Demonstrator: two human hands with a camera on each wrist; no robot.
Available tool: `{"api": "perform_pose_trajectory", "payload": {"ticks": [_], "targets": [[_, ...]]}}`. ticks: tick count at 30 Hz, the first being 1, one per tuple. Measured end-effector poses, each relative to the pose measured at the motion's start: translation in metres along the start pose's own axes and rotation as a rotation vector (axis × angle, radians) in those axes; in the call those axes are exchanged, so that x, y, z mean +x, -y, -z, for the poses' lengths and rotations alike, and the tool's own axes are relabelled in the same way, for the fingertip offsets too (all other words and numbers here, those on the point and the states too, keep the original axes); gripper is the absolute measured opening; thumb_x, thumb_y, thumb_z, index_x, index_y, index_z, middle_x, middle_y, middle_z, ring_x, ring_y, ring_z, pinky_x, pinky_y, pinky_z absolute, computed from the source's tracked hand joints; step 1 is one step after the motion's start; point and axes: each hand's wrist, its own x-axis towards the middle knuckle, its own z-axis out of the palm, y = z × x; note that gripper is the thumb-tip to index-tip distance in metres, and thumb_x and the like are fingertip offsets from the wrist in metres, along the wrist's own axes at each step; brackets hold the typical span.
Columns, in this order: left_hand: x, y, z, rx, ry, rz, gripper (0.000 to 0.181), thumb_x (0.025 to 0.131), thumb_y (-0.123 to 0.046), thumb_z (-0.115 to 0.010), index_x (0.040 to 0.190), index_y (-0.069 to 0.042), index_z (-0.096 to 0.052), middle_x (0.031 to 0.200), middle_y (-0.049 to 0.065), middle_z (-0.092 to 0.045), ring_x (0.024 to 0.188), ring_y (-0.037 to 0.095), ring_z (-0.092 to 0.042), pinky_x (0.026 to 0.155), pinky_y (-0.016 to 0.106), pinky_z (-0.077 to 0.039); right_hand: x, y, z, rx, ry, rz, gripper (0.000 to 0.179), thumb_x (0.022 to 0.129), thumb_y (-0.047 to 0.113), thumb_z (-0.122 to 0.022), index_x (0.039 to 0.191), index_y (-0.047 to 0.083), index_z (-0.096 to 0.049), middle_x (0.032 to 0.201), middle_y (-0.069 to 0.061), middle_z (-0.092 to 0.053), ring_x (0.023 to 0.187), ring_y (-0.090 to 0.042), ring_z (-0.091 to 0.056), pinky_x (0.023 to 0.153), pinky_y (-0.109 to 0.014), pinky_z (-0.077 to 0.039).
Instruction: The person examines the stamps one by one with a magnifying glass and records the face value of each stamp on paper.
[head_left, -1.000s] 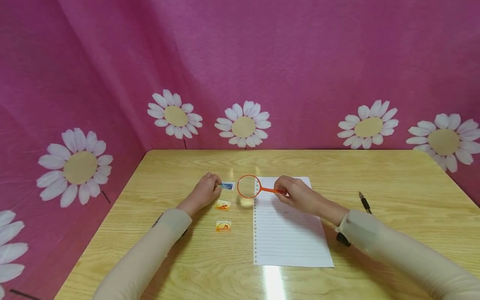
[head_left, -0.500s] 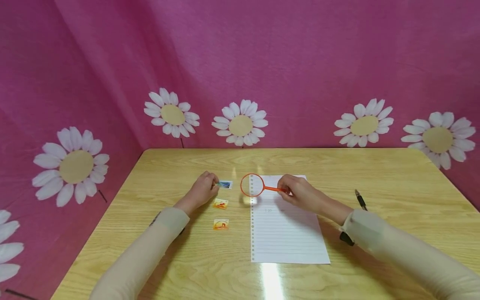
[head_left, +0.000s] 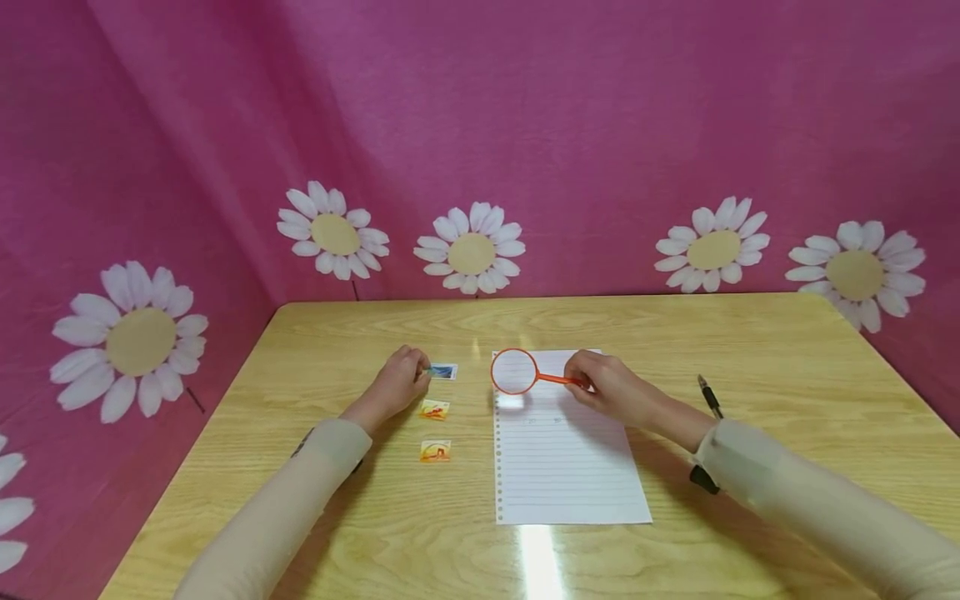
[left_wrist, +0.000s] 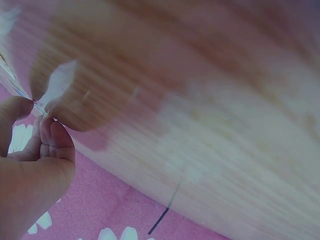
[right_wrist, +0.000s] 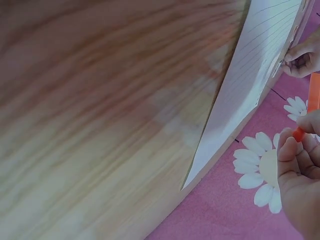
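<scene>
At the far left of the paper, my left hand [head_left: 390,383] pinches the left edge of a blue stamp [head_left: 444,372] on the table. The left wrist view shows the thumb and fingertips [left_wrist: 62,132] of that hand meeting at a thin edge. My right hand [head_left: 611,387] grips the handle of an orange magnifying glass [head_left: 555,379]. Its round lens hangs over the upper left part of a lined sheet of paper [head_left: 570,475]. Two yellow-orange stamps, an upper one [head_left: 434,410] and a lower one [head_left: 436,451], lie in a column below the blue stamp.
A black pen [head_left: 708,396] lies right of the paper, partly hidden by the right sleeve [head_left: 757,467]. Its dark cap end [head_left: 703,479] shows below the forearm. A pink curtain [head_left: 480,125] with daisies stands behind the wooden table [head_left: 360,525].
The magnifying glass has moved right, from beside the blue stamp to over the paper. My left hand stays at the blue stamp. The head view has shifted slightly.
</scene>
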Motion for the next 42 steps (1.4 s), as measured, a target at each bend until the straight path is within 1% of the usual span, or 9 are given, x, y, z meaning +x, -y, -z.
{"api": "perform_pose_trajectory", "payload": {"ticks": [7, 13, 19, 22, 26, 35, 42], "targets": [[-0.001, -0.002, 0.001, -0.005, 0.014, 0.007, 0.014, 0.093, -0.007, -0.062, 0.102, 0.003, -0.060, 0.093, 0.013, -0.053, 0.084, 0.021, -0.048, 0.079, 0.036, -0.046, -0.006, -0.001, 0.005, -0.015, 0.012, -0.014, 0.017, 0.081, -0.006, -0.072, 0.084, 0.005, -0.059, 0.072, 0.000, -0.054, 0.065, -0.007, -0.046, 0.056, -0.018, -0.039], [-0.002, -0.002, 0.000, -0.006, 0.010, 0.019, 0.015, 0.093, -0.008, -0.062, 0.103, 0.003, -0.059, 0.095, 0.013, -0.054, 0.085, 0.021, -0.048, 0.081, 0.037, -0.047, -0.014, -0.003, 0.008, -0.021, 0.012, -0.027, 0.017, 0.081, -0.004, -0.073, 0.084, 0.004, -0.058, 0.071, 0.000, -0.053, 0.065, -0.007, -0.045, 0.055, -0.017, -0.039], [-0.004, -0.002, -0.001, -0.016, 0.004, 0.003, 0.016, 0.092, -0.007, -0.062, 0.103, 0.004, -0.059, 0.093, 0.013, -0.053, 0.084, 0.022, -0.048, 0.080, 0.037, -0.047, -0.022, -0.004, 0.013, -0.018, 0.034, -0.070, 0.016, 0.082, -0.002, -0.073, 0.086, 0.005, -0.058, 0.074, 0.001, -0.054, 0.066, -0.005, -0.045, 0.055, -0.018, -0.041], [-0.003, -0.001, -0.001, -0.013, -0.002, -0.003, 0.015, 0.092, -0.007, -0.063, 0.103, 0.004, -0.059, 0.093, 0.013, -0.053, 0.084, 0.021, -0.048, 0.080, 0.037, -0.047, -0.026, -0.005, 0.016, -0.017, 0.037, -0.078, 0.016, 0.082, -0.003, -0.072, 0.085, 0.005, -0.058, 0.074, 0.002, -0.054, 0.066, -0.004, -0.044, 0.055, -0.018, -0.041], [-0.002, -0.002, -0.001, -0.006, -0.010, -0.001, 0.015, 0.092, -0.007, -0.063, 0.103, 0.003, -0.060, 0.094, 0.013, -0.054, 0.084, 0.021, -0.049, 0.080, 0.037, -0.047, -0.031, -0.007, 0.019, -0.025, 0.031, -0.090, 0.017, 0.081, -0.004, -0.072, 0.084, 0.005, -0.058, 0.074, 0.002, -0.053, 0.065, -0.004, -0.045, 0.055, -0.018, -0.041], [-0.003, -0.001, -0.002, 0.004, -0.006, -0.005, 0.016, 0.092, -0.007, -0.063, 0.103, 0.004, -0.060, 0.093, 0.013, -0.053, 0.083, 0.021, -0.048, 0.079, 0.036, -0.047, -0.042, -0.009, 0.031, -0.054, 0.058, -0.150, 0.015, 0.083, -0.002, -0.072, 0.087, 0.005, -0.059, 0.075, 0.002, -0.055, 0.066, -0.004, -0.045, 0.056, -0.019, -0.041], [-0.003, -0.002, 0.000, -0.002, -0.008, -0.005, 0.015, 0.092, -0.006, -0.063, 0.103, 0.004, -0.060, 0.094, 0.014, -0.054, 0.084, 0.022, -0.049, 0.080, 0.038, -0.047, -0.050, -0.011, 0.035, -0.056, 0.030, -0.145, 0.017, 0.081, -0.004, -0.072, 0.086, 0.005, -0.059, 0.074, 0.004, -0.054, 0.066, -0.002, -0.043, 0.055, -0.018, -0.039]]}}
